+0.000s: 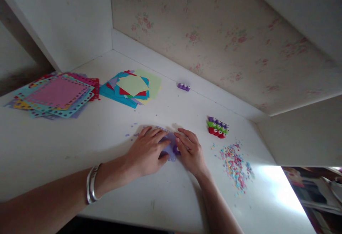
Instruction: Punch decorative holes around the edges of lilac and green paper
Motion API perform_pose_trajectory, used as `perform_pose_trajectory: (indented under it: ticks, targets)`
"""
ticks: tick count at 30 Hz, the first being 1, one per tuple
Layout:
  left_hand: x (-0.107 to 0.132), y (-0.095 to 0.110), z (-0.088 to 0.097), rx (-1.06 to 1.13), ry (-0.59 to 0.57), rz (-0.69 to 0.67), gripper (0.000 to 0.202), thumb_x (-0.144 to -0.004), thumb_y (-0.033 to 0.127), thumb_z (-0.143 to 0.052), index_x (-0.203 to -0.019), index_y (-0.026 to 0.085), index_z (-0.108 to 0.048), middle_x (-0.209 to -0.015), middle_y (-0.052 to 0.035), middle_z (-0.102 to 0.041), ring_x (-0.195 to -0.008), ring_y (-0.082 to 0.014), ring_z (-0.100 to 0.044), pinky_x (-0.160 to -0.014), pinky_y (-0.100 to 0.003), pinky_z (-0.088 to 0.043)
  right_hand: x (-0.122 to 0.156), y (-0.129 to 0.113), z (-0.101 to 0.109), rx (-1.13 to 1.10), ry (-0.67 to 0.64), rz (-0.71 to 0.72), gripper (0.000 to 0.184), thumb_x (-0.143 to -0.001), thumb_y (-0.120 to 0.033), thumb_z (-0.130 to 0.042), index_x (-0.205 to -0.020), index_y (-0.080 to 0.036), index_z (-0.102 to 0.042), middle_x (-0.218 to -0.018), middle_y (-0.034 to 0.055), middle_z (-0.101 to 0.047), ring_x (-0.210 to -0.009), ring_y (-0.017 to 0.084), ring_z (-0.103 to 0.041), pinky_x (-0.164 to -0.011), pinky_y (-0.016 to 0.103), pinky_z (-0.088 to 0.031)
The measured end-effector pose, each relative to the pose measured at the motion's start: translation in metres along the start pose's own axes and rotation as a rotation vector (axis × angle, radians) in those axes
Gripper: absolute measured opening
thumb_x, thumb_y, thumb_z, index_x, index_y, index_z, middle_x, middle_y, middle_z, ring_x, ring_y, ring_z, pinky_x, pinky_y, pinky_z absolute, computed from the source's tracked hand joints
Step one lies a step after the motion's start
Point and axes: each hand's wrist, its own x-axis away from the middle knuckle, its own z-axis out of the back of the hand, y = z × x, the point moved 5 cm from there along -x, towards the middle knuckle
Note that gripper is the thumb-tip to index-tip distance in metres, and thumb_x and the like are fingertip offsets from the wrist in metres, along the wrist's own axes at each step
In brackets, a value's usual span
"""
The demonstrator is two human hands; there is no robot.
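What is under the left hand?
Purple paper shows from under the left hand toward the right hand; whatever else lies beneath the palm is covered.

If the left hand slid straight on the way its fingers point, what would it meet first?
Probably the right hand, just across the flat light-purple paper sheet, though exact depth is unclear.

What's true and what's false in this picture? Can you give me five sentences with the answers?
1. The left hand rests on lavender paper. True.
2. The right hand is holding a pencil. False: its fingers touch a purple craft punch.
3. Silver bangles circle the left wrist. True.
4. The paper confetti is all green. False: it has many colours.
5. A pink sheet tops the leftmost paper stack. True.
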Motion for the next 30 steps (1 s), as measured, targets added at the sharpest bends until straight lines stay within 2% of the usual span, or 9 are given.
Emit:
perform_pose_trajectory:
  ticks: [9,24,30]
  targets:
    - [0.0004,-0.0002,-0.0009,-0.009,0.006,-0.001,0.031,-0.085,0.038,-0.064,-0.113,0.024,-0.066,-0.13,-0.0069,-0.06,-0.124,-0.0293,-0.048,-0.109,-0.052,-0.028,0.0019,0.0031,0.0033,-0.006,0.009,0.005,0.027,-0.096,-0.026,-0.053,-0.118,-0.031,-0.068,-0.125,0.0055,-0.064,-0.119,0.024,-0.056,-0.098,0.046,-0.05]
    - [0.0002,0.0001,0.0008,0.006,0.007,-0.003,0.029,-0.084,0.035,-0.064,-0.111,0.024,-0.066,-0.126,-0.0077,-0.061,-0.122,-0.0297,-0.049,-0.108,-0.051,-0.029,0.0049,-0.0018,0.0009,-0.037,-0.006,0.02,0.026,-0.098,-0.024,-0.051,-0.117,-0.028,-0.068,-0.119,0.007,-0.067,-0.115,0.023,-0.058,-0.098,0.048,-0.05]
    - [0.0008,0.0007,0.0007,0.011,0.009,0.005,0.029,-0.084,0.034,-0.063,-0.111,0.023,-0.066,-0.127,-0.008,-0.06,-0.122,-0.0297,-0.049,-0.109,-0.051,-0.028,0.0044,-0.0044,-0.0011,-0.016,-0.024,0.041,0.028,-0.098,-0.023,-0.05,-0.12,-0.032,-0.066,-0.121,0.0046,-0.066,-0.116,0.023,-0.058,-0.1,0.051,-0.049]
